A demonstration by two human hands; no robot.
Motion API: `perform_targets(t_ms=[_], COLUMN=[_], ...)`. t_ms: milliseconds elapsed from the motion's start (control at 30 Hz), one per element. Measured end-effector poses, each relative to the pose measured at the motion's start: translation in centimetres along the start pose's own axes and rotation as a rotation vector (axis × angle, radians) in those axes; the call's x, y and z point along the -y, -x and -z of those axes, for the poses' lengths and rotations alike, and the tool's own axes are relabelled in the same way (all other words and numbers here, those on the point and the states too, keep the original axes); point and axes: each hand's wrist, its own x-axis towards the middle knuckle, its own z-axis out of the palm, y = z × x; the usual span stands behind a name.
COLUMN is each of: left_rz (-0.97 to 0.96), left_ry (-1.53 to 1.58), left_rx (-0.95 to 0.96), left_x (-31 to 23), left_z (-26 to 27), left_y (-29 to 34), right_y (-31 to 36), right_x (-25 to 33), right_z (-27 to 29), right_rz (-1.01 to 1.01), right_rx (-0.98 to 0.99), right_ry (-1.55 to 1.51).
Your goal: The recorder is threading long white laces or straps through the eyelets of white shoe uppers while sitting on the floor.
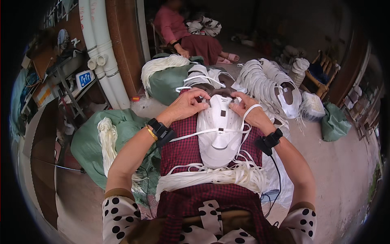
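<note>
A white shoe upper (pixel 219 118) lies on my lap over the dark red checked apron (pixel 178 140), its toe end toward me. My left hand (pixel 187 106) pinches the left edge of its far, collar end, thumb against the tongue. On the other side my right hand (pixel 251 110) grips the right edge, fingers bent and thumb on the tongue. One white shoelace (pixel 187 136) runs crosswise over the upper and loops up by my right hand. A bundle of white shoelaces (pixel 211 177) rests across my lap below the toe. Fingertips partly hide the eyelet edges.
Stacked white shoe uppers (pixel 260 81) lie ahead to the right. Green sacks (pixel 87 136) with lace bundles stand at left and ahead. White pipes (pixel 103 53) rise at the left, near a cluttered shelf. Another person (pixel 174 24) sits at the back. A green bag (pixel 335 122) stands far right.
</note>
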Motion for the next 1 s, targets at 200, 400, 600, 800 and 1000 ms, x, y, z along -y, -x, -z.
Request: perform_targets(t_ms=[200, 400, 600, 800, 1000], left_rz=[-0.063, -0.171, -0.400, -0.283, -0.176], left_ry=[0.001, -0.209, -0.570, -0.479, -0.401], left_rx=[0.072, -0.302, -0.384, -0.223, -0.201], left_x=[1.2, 0.4, -2.7, -2.4, -1.4], left_z=[-0.1, -3.2, -3.7, -4.4, -4.1], left_y=[-1.6, -2.3, -4.0, -4.5, -3.6], right_y=[-1.2, -0.7, -0.7, -0.4, -1.1], right_x=[1.5, 2.2, 1.8, 0.2, -1.5], right_z=[-0.4, -1.2, -1.2, -1.2, -1.2], right_rz=[-0.153, -0.120, -0.077, -0.116, -0.042], right_rx=[0.030, -0.052, -0.060, -0.004, 0.008], right_ry=[0.032, 0.055, -0.001, -0.067, -0.214])
